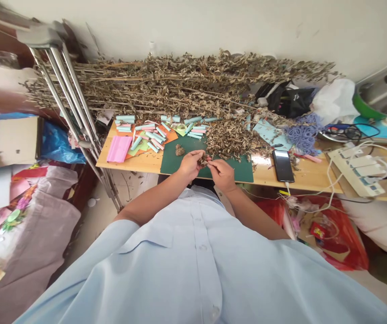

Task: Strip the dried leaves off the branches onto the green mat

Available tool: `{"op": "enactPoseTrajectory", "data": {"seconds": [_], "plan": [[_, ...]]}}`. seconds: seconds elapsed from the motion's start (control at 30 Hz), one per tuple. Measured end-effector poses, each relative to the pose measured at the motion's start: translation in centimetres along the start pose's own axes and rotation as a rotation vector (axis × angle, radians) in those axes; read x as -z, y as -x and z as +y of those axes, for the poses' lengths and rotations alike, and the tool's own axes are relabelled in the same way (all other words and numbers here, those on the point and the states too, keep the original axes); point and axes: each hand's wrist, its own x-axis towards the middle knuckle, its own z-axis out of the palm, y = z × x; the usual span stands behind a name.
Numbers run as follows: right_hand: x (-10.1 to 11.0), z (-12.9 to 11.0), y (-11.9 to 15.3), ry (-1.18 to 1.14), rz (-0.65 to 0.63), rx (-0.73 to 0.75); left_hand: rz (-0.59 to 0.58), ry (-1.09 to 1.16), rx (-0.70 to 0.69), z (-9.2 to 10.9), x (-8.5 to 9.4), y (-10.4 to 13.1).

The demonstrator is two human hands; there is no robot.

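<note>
My left hand [191,165] is closed around a small clump of dried leaves [204,160], held just above the front of the green mat [176,164]. From the other side, my right hand [223,173] pinches at the same clump with its fingertips. A small brown wad of crushed leaf [179,150] lies on the mat to the left of my hands. Behind and to the right of them spreads a loose pile of dried leaves [229,137]. Several light blue and pink paper rolls [154,136] lie to the left and behind the mat.
Long dried leafy stalks [166,85] cover the back of the table. Pink paper [119,149] lies at the left. On the right are a phone [283,165] on a cable, purple yarn [304,133] and a power strip [357,168]. A metal crutch [75,96] leans at the left edge.
</note>
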Motion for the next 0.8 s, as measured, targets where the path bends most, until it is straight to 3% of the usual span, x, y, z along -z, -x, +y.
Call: {"op": "enactPoseTrajectory", "data": {"seconds": [0.2, 0.5, 0.8], "plan": [[0.0, 0.5, -1.4, 0.002, 0.117, 0.024, -0.005, -0.038, -0.008, -0.7, 0.2, 0.3], [-0.9, 0.9, -2.0, 0.027, 0.055, -0.037, -0.113, -0.139, 0.01, -1.0, 0.7, 0.6], [-0.1, 1.6, -2.3, -0.129, -0.092, -0.254, -0.139, -0.251, 0.001, -1.4, 1.1, 0.3]]}}
